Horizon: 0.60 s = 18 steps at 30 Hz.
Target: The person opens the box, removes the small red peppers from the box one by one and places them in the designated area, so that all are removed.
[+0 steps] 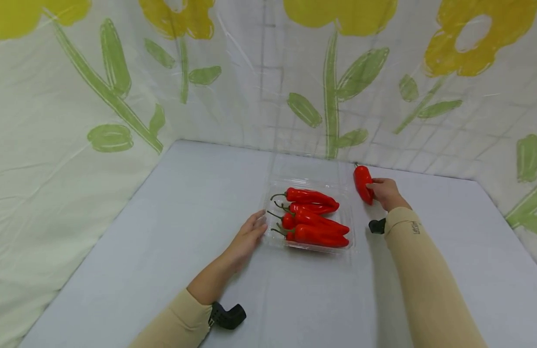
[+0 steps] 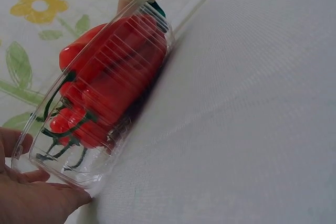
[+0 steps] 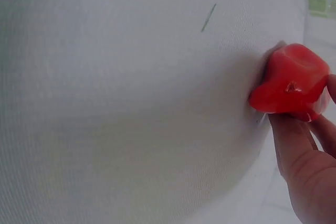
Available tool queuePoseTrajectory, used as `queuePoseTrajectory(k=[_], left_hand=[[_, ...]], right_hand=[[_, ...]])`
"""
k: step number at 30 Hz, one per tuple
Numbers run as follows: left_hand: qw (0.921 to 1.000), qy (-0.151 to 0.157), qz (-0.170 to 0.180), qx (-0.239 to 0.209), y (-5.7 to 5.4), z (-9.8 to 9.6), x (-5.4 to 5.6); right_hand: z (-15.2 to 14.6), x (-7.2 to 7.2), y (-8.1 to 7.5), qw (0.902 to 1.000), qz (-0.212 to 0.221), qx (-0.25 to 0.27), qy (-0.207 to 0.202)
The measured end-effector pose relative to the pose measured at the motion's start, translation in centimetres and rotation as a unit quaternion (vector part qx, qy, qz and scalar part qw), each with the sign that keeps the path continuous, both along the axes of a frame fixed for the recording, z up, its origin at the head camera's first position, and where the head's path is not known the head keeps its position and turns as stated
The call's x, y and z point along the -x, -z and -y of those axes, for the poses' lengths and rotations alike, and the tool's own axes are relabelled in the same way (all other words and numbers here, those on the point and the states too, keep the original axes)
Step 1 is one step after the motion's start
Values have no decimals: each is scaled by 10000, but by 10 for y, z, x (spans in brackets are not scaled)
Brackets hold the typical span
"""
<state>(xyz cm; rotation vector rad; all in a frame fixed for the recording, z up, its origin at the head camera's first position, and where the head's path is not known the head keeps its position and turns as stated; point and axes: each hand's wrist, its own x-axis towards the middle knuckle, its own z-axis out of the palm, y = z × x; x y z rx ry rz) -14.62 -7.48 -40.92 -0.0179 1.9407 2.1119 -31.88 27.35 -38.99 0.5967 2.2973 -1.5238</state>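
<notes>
A clear plastic container [image 1: 352, 241] holds several long red peppers [image 1: 316, 222], their green stems pointing left. My left hand [image 1: 247, 239] rests along the container's left end with fingers fairly straight. In the left wrist view, the fingertips [image 2: 84, 198] lie right at the container's rim and lower corner. To the right of the container, my right hand [image 1: 385, 192] pinches a single red pepper [image 1: 363, 182] near its lower end, the stem pointing to the back. The right wrist view shows that pepper's blunt red end [image 3: 294, 85] between thumb and fingers, close over the table.
A white-covered table [image 1: 186, 193] carries everything. Behind it hangs a pale curtain [image 1: 242, 96] with yellow flowers and green leaves. A small green sliver [image 3: 209, 18] lies on the table in the right wrist view. Black wrist cameras [image 1: 228, 316] sit at both sleeves.
</notes>
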Motion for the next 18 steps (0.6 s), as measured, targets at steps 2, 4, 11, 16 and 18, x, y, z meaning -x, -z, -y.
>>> queuePoseTrajectory(k=[2, 4, 11, 16, 18], left_hand=[[10000, 1, -5, -9, 0, 0, 0], [10000, -3, -17, -10, 1, -1, 0], [10000, -7, -30, 62, 1, 0, 0], [10000, -10, 14, 85, 2, -1, 0], [9999, -5, 9, 99, 2, -1, 0]], right_hand=[[0, 0, -1, 10000, -14, -39, -1], [0, -1, -1, 10000, -38, -65, -29], [-6, -3, -6, 9997, -153, -151, -140], [-14, -7, -13, 9993, -306, -198, -14], [-18, -11, -15, 9989, -300, -362, -8]])
